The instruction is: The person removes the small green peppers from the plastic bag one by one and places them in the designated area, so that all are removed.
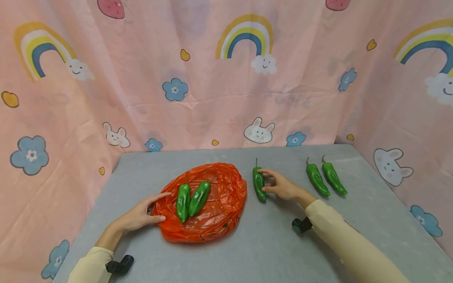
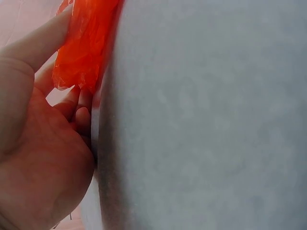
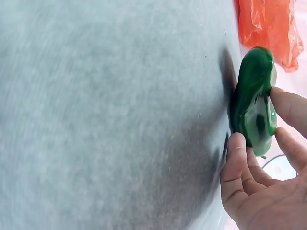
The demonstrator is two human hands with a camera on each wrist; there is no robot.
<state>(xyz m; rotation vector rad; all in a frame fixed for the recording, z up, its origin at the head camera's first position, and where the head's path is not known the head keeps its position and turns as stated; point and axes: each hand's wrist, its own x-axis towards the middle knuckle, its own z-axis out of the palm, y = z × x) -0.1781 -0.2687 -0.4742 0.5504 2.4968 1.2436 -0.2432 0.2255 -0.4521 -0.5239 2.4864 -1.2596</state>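
My left hand (image 1: 139,214) holds the left rim of a red plastic bag (image 1: 222,204), its thumb and index finger spread on the rim. In the left wrist view, the other fingers curl by the bag's edge. Two green peppers (image 1: 183,203) lie side by side on the bag, stems pointing away. To the right of the bag, my right hand (image 1: 282,186) grips another green pepper (image 1: 258,184) from its right side, thumb and fingers against it. This pepper is at the grey tabletop, its stem pointing away; the right wrist view shows it close up.
Two more green peppers (image 1: 317,181) lie together on the grey table (image 1: 279,251) at the right. A pink patterned curtain (image 1: 198,118) stands behind the table and along both sides. Black wrist cameras (image 1: 301,225) sit by both sleeves.
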